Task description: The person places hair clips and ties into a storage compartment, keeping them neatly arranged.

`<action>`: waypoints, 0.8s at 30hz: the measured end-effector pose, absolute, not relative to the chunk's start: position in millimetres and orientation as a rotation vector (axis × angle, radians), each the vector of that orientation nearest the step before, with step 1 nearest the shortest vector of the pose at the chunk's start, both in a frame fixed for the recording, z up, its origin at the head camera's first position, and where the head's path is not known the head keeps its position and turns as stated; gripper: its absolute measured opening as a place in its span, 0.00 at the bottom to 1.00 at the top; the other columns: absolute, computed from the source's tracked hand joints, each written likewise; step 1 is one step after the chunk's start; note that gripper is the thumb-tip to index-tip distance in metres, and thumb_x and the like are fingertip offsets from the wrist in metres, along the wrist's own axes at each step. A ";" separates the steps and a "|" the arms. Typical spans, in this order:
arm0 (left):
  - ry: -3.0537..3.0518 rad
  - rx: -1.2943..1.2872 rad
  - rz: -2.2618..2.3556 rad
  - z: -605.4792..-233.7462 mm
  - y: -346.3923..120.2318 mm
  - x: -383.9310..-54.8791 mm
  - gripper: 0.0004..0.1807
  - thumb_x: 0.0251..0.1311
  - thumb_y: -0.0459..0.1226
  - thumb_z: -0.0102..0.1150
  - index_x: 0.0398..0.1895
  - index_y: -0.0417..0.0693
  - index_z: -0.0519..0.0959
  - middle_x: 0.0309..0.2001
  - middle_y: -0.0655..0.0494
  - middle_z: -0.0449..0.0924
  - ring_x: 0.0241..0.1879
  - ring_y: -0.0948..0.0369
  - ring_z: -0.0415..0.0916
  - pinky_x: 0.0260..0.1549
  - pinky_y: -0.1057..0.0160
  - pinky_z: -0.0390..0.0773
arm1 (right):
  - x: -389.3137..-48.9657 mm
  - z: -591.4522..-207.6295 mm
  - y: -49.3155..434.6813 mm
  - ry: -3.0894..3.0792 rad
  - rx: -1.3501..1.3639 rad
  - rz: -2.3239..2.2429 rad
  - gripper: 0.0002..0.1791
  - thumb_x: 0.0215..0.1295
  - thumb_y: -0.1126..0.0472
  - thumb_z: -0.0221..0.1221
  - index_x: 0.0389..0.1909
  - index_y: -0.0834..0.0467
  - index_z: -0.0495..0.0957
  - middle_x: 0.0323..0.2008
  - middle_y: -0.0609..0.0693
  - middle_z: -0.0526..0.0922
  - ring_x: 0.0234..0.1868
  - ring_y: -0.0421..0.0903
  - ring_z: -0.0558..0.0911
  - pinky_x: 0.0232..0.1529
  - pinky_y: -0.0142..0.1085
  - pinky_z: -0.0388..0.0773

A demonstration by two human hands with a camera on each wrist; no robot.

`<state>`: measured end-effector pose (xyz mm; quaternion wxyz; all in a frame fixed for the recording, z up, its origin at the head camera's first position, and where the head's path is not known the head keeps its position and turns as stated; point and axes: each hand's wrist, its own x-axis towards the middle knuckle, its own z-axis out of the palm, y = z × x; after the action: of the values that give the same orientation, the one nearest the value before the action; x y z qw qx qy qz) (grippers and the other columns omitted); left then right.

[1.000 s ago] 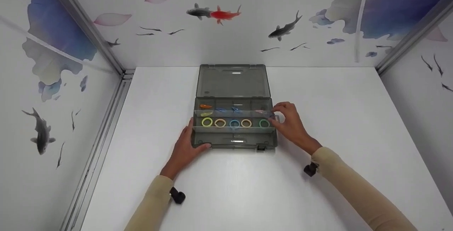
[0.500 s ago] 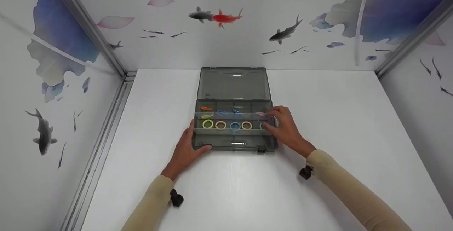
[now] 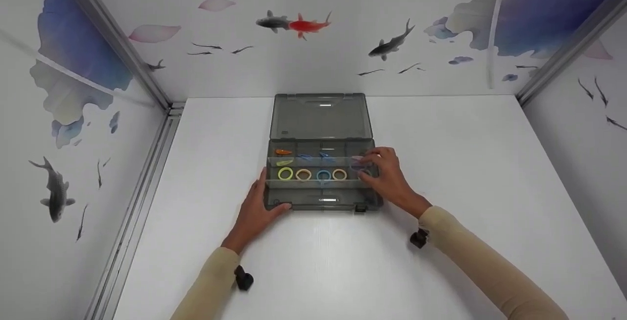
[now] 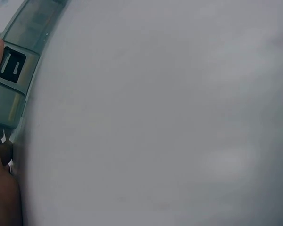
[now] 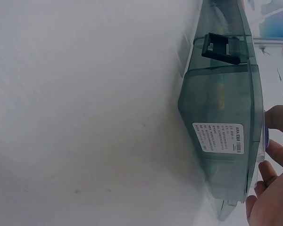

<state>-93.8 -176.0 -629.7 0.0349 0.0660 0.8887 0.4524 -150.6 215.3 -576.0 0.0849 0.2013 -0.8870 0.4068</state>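
A grey see-through storage box stands with its lid folded back. My left hand holds its front left corner, thumb at the front edge and fingers along the side. Over the right end of the middle row, my right hand pinches a small purple ring, perhaps a hair tie, between thumb and fingers. The row holds a yellow hair tie, a blue one and two cream ones. A green one is mostly hidden behind the right hand. An orange clip and blue clips lie farther back.
Dividers split the box into rows and compartments. A black latch sits at its front edge, and a white label is on its underside or side wall. White table surface surrounds it, with fish-patterned panels behind and beside.
My right hand has moved left with the purple ring, from the box's right edge to over the last compartment, covering the green hair tie. The left hand keeps its hold.
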 end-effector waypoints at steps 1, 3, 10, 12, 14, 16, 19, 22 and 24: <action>2.731 0.205 1.391 -629.9 -176.0 -93.3 0.68 0.62 0.67 0.75 0.93 0.62 0.41 0.88 0.37 0.52 0.86 0.36 0.51 0.79 0.30 0.58 | -150.1 -576.3 215.0 -2.651 0.598 1.214 0.15 0.68 0.68 0.76 0.54 0.63 0.88 0.59 0.60 0.78 0.65 0.60 0.69 0.67 0.58 0.68; 2.731 0.210 1.394 -630.4 -176.1 -92.5 0.68 0.62 0.65 0.76 0.93 0.60 0.41 0.88 0.37 0.52 0.86 0.37 0.52 0.79 0.31 0.59 | -149.4 -577.2 214.5 -2.659 0.599 1.214 0.16 0.68 0.67 0.76 0.55 0.63 0.88 0.59 0.60 0.78 0.66 0.60 0.69 0.67 0.58 0.68; 2.745 0.231 1.393 -630.4 -176.3 -94.6 0.68 0.62 0.65 0.76 0.93 0.58 0.42 0.86 0.37 0.56 0.84 0.37 0.56 0.78 0.33 0.61 | -150.0 -575.7 214.6 -2.678 0.608 1.210 0.17 0.70 0.67 0.75 0.57 0.65 0.87 0.60 0.61 0.77 0.67 0.62 0.69 0.70 0.60 0.66; 2.750 0.235 1.401 -630.8 -176.9 -94.3 0.68 0.63 0.65 0.76 0.93 0.58 0.42 0.86 0.36 0.56 0.84 0.37 0.56 0.78 0.33 0.61 | -150.5 -575.9 214.3 -2.680 0.613 1.216 0.16 0.70 0.67 0.75 0.56 0.64 0.87 0.60 0.61 0.77 0.67 0.61 0.69 0.70 0.60 0.66; 2.758 0.237 1.403 -630.9 -177.4 -93.8 0.68 0.63 0.65 0.76 0.93 0.57 0.43 0.86 0.35 0.56 0.84 0.36 0.56 0.78 0.32 0.61 | -151.6 -576.4 214.4 -2.677 0.628 1.227 0.16 0.69 0.67 0.75 0.56 0.63 0.87 0.60 0.60 0.78 0.67 0.61 0.69 0.69 0.60 0.67; 2.764 0.235 1.396 -631.8 -177.6 -93.7 0.67 0.63 0.65 0.76 0.93 0.57 0.43 0.86 0.35 0.55 0.84 0.36 0.55 0.78 0.31 0.61 | -153.1 -576.9 214.9 -2.676 0.653 1.236 0.16 0.70 0.66 0.74 0.56 0.63 0.87 0.60 0.60 0.78 0.67 0.61 0.69 0.69 0.60 0.66; 2.757 0.229 1.401 -632.1 -176.9 -93.4 0.68 0.62 0.65 0.77 0.93 0.57 0.43 0.86 0.36 0.55 0.84 0.36 0.55 0.78 0.32 0.61 | -155.9 -577.3 216.0 -2.681 0.692 1.242 0.16 0.69 0.67 0.75 0.56 0.64 0.88 0.60 0.61 0.79 0.66 0.61 0.70 0.69 0.60 0.65; 2.748 0.227 1.407 -632.4 -176.0 -94.6 0.68 0.62 0.65 0.77 0.93 0.58 0.43 0.86 0.37 0.55 0.85 0.37 0.55 0.79 0.32 0.60 | -158.7 -576.7 217.7 -2.683 0.724 1.240 0.16 0.69 0.67 0.75 0.55 0.64 0.89 0.60 0.64 0.79 0.66 0.61 0.70 0.68 0.61 0.63; 2.745 0.224 1.410 -631.0 -175.3 -96.3 0.68 0.61 0.65 0.77 0.93 0.58 0.43 0.86 0.36 0.55 0.84 0.37 0.55 0.78 0.31 0.60 | -161.0 -574.4 218.6 -2.679 0.743 1.251 0.16 0.68 0.67 0.75 0.55 0.65 0.89 0.60 0.65 0.79 0.66 0.62 0.69 0.68 0.62 0.62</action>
<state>-96.3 -175.3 -631.0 0.0235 0.0723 0.8869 0.4556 -161.0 218.6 -574.4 0.0464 0.2435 -0.8779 0.4098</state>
